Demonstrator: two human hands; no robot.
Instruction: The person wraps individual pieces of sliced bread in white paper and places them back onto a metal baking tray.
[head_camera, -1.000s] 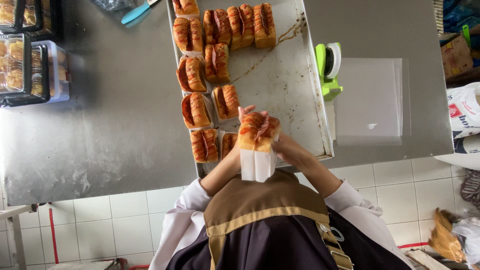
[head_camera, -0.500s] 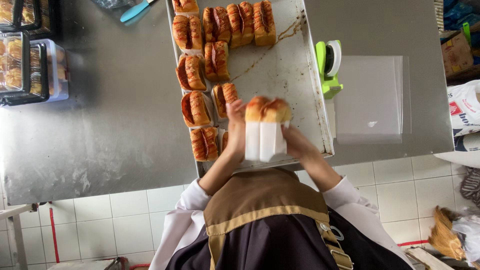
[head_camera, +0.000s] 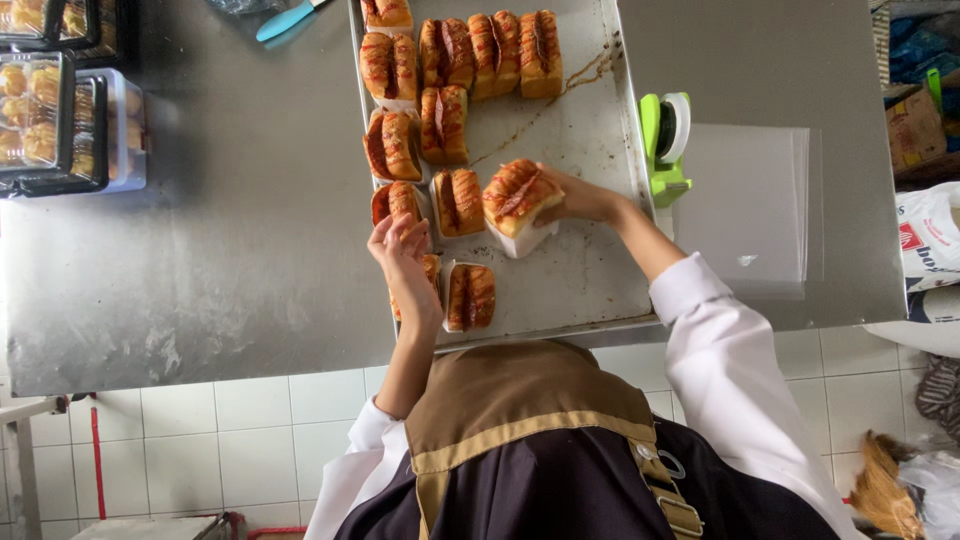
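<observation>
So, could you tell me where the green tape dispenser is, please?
The tape dispenser sits on the steel table, just off the tray's right edge, beside clear sheets.

Your hands can pass over the bare right side of the tray (head_camera: 590, 250); pastries (head_camera: 445, 70) crowd its left, a tape dispenser (head_camera: 668, 140) flanks it.

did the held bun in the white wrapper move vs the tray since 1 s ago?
Yes. The bun shifted from the tray's near edge toward its middle, held by the right hand.
</observation>
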